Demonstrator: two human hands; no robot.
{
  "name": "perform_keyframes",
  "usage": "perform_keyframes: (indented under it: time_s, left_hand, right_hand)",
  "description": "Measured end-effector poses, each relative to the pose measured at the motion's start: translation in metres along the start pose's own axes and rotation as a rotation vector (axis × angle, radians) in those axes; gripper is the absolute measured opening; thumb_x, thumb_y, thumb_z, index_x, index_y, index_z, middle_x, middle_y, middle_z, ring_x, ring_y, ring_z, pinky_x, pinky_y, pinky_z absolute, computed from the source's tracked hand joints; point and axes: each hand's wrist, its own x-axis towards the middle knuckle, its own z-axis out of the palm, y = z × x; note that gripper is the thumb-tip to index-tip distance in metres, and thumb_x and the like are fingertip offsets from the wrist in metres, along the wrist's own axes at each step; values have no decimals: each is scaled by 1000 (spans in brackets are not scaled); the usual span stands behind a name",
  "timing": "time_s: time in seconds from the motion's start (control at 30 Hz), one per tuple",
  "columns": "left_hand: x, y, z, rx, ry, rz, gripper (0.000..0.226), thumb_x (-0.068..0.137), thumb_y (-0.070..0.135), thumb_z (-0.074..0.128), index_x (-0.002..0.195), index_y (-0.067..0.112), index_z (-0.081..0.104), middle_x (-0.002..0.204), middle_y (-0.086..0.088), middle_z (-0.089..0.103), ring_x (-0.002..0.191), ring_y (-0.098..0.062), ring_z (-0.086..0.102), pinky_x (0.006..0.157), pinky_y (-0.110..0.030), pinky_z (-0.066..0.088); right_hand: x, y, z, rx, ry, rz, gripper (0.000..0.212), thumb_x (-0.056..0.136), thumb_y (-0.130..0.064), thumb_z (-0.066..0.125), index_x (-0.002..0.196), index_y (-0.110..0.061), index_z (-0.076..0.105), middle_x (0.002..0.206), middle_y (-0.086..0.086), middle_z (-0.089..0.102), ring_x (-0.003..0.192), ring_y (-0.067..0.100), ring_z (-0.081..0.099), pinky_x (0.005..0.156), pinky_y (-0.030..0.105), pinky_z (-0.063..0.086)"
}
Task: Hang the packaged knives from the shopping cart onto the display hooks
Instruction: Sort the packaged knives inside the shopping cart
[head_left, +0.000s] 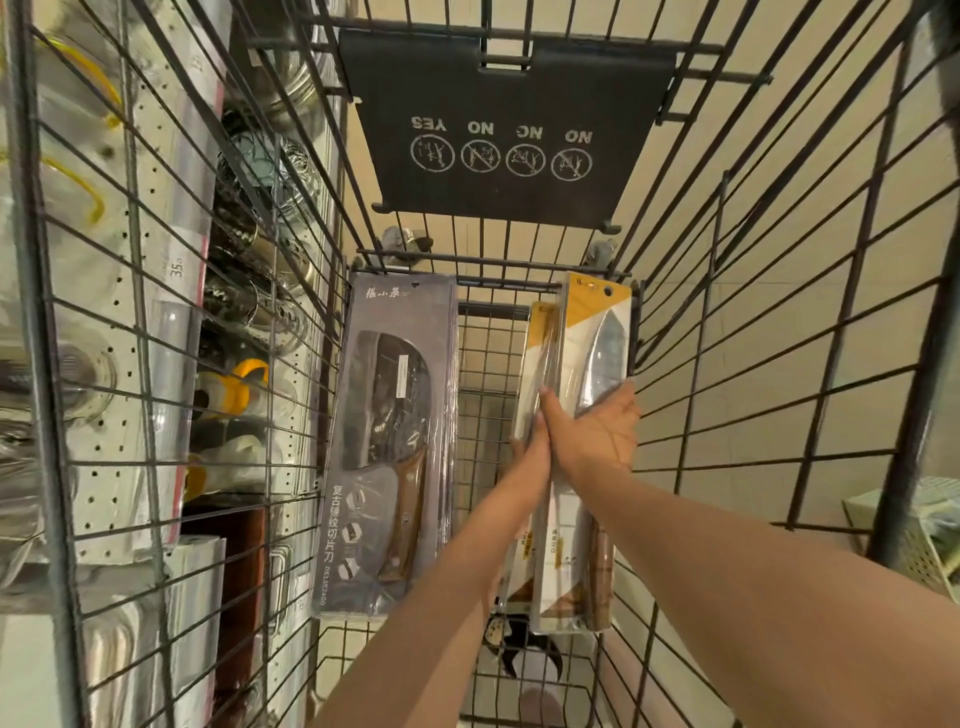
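Observation:
I look down into a black wire shopping cart (291, 332). A grey packaged cleaver (387, 447) leans upright against its left wall. Near the right wall stand two white-and-yellow packaged knives. My right hand (597, 431) grips the nearer, right-hand one (587, 353) around its middle, thumb on the left side. My left hand (527, 457) presses flat against the other white-and-yellow package (535, 364), which sits edge-on just left of it. The two hands touch each other.
A black child-seat flap (504, 130) with printed warnings hangs at the cart's far end. Outside the left wall are pegboard shelves (114, 312) with steel and glass kitchenware. A pale perforated bin (924, 540) stands at the right on tiled floor.

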Motion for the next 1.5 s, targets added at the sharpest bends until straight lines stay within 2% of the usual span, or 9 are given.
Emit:
perform_keyframes:
  time_s: [0.13,0.3,0.43,0.57,0.63,0.87,1.1,1.27,1.5]
  left_hand:
    - [-24,3,-9,-136,-10,52,73,92,64,6,149,23,23,156,-6,25,145,-22,18,116,-38,15]
    - [2,-17,2,16,43,50,111,64,93,12,151,27,-4,160,-7,-6,148,-26,-3,118,-54,9]
    - [1,-10,6,139,204,88,73,89,66,25,144,19,35,147,-20,38,125,-33,49,102,-47,44]
    - [-1,-4,1,217,192,36,74,91,65,27,149,36,-8,158,-17,-12,145,-40,6,115,-57,15]
    - [-1,-5,1,203,167,29,75,91,66,28,146,40,-15,157,-12,-21,146,-38,-2,116,-59,10]
    - [2,-6,4,68,49,75,76,88,66,31,147,40,-10,161,-4,-5,147,-29,4,117,-54,13]
    - [-3,2,-2,229,-37,88,83,79,81,22,147,44,-6,160,3,-10,147,-26,-10,117,-57,5]
    - [-2,4,-5,244,79,123,74,92,62,34,152,25,12,159,0,17,145,-25,19,117,-41,20]
    - [-8,8,-8,316,224,157,64,97,53,29,150,16,23,155,-8,29,141,-28,29,112,-38,26]
  right_hand:
    - [1,-4,4,-37,-1,15,107,78,-68,55,151,-16,-3,149,16,25,126,39,43,100,51,43]
    - [-3,-9,1,-111,62,45,106,77,-70,53,151,-13,3,148,15,30,129,35,39,98,47,39]
    - [-4,-7,-5,-118,55,54,103,81,-65,53,151,-11,1,156,13,19,137,34,31,103,46,35]
    - [-4,-5,-5,-23,-27,33,100,84,-59,54,152,-16,-4,159,12,8,140,36,26,108,49,30]
    - [-3,-3,-5,-24,-53,25,96,84,-60,53,152,-21,-2,159,12,9,141,35,25,110,49,28]
    - [-2,1,-6,-41,-18,17,83,92,-50,48,152,-23,-2,156,12,17,136,35,31,108,48,31]
    - [-1,0,-8,-57,-34,30,85,89,-59,42,152,-21,-2,157,13,15,137,35,30,109,51,30]
    - [-5,0,-10,-73,-23,16,77,93,-53,36,152,-21,-1,158,12,13,138,34,30,108,53,31]
    - [-5,0,-16,-42,-49,4,79,89,-52,43,152,-24,3,156,13,19,137,35,32,107,54,33]
